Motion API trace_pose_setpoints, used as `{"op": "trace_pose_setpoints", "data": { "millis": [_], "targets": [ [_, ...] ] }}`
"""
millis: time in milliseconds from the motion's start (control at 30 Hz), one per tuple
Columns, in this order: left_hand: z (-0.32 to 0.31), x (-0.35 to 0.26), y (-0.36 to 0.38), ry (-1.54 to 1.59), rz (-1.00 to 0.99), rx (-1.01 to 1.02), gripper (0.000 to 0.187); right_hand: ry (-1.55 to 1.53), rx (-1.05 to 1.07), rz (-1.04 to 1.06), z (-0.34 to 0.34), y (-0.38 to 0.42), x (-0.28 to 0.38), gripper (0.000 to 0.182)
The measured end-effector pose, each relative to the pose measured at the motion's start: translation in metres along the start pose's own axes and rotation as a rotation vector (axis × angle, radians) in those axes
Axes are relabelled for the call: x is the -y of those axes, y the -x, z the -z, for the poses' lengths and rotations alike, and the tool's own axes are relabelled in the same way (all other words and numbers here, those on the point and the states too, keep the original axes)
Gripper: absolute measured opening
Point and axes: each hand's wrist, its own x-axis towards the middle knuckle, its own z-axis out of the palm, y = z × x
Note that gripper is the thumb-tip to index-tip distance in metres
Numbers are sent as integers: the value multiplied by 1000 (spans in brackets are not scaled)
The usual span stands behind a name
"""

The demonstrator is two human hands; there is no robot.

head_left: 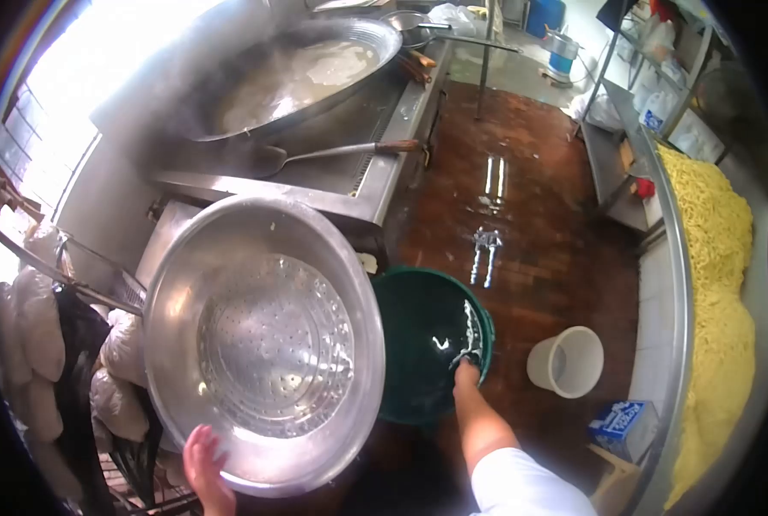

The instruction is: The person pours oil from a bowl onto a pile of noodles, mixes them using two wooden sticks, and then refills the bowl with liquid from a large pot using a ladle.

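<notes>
A large round metal colander (272,331), with holes across its wet bottom, fills the left middle of the head view. My left hand (203,460) is at its lower left rim, fingers stretched upward and overlapping the metal edge. Right beside the colander stands a big green tub (414,365) that holds dark water with bright reflections. My right hand (467,368) reaches down into the tub near its right wall. Its fingers are hidden at the water, so I cannot tell what they hold.
A steaming wok (315,73) of cloudy liquid sits on the metal stove, a long-handled spatula (349,151) before it. A white bucket (566,361) and blue-and-white box (624,430) stand right on the wet floor. Yellow noodles (715,344) cover the right counter; filled plastic bags (117,404) lie left.
</notes>
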Motion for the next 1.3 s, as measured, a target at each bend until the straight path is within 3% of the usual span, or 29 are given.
{"op": "trace_pose_setpoints", "data": {
  "millis": [33, 100, 133, 167, 200, 233, 267, 300, 333, 367, 433, 467, 500, 600, 700, 767, 833, 867, 900, 933, 1033, 1067, 1100, 1133, 1167, 1200, 1267, 1300],
  "targets": [
    [-31, -11, -3, 135, 60, 176, 54, -10, 2, -11, -7, 3, -3, 33],
    [-115, -15, -7, 270, 178, 461, 64, -729, 1073, -618, -3, 31, 2, 33],
    [-160, -15, -6, 341, 293, 509, 61, -557, 1162, -581, 6, 85, 61, 37],
    [-200, -12, -4, 413, 416, 570, 58, -779, 1406, -766, 1, 98, 65, 34],
    [-237, 4, -9, 305, 264, 460, 51, -433, 1182, -507, 19, 167, 119, 37],
    [-274, 21, -6, 198, 108, 370, 43, -261, 1294, -429, 29, 197, 147, 43],
    [-292, 28, -26, 298, 100, 412, 36, -156, 1278, -130, 44, 226, 166, 36],
    [-303, 26, -52, 398, 101, 453, 31, 73, 1097, 197, 56, 248, 182, 30],
    [-313, 14, -50, 399, -110, 454, 28, 18, 895, 693, 52, 239, 159, 30],
    [-320, 1, -39, 415, -320, 438, 26, 163, 644, 826, 76, 245, 165, 33],
    [-321, -21, -4, 347, -408, 518, 24, 248, 453, 771, 136, 255, 170, 33],
    [-323, -10, -6, 334, -357, 638, 25, 165, 383, 627, 162, 253, 160, 33],
    [-324, -4, 0, 330, -306, 907, 26, 5, 316, 631, 185, 251, 140, 35],
    [-316, -6, 87, 145, 309, 1108, 21, -69, 30, 567, 262, 286, 75, 40],
    [-315, 36, 116, -232, 681, 1371, 16, 107, -146, 395, 327, 317, -21, 49],
    [-306, 40, 142, -328, 673, 1441, 23, 110, -232, 304, 376, 348, -77, 45],
    [-300, 71, 147, -540, 191, 1231, 27, -8, -338, 149, 432, 389, -116, 36],
    [-304, 89, 130, -583, 120, 1260, 23, -98, -384, 39, 464, 406, -133, 31],
    [-310, 108, 105, -626, 47, 1285, 21, -462, -374, -46, 493, 433, -137, 28],
    [-313, 127, 84, -627, 6, 1257, 18, -595, -461, -127, 523, 451, -141, 25],
    [-314, 167, 57, -760, -100, 1250, 15, -604, -888, -69, 613, 501, -156, 25],
    [-315, 180, 47, -873, -166, 1265, 15, -633, -954, -12, 650, 509, -171, 32],
    [-328, 210, 28, -968, -186, 1355, 19, -640, -1103, -88, 683, 516, -173, 42],
    [-325, 196, 57, -1051, -281, 1352, 29, -654, -1141, -119, 717, 518, -186, 46],
    [-324, 154, 108, -1126, -69, 1350, 33, -663, -1180, -146, 748, 516, -194, 51],
    [-335, 156, 118, -1102, -46, 1422, 31, -659, -1162, -131, 769, 510, -192, 51],
    [-352, 153, 137, -1062, -21, 1479, 29, -640, -900, -358, 802, 495, -184, 50],
    [-362, 144, 152, -1069, -112, 1523, 27, -632, -887, -345, 813, 485, -179, 50]
  ]
}}
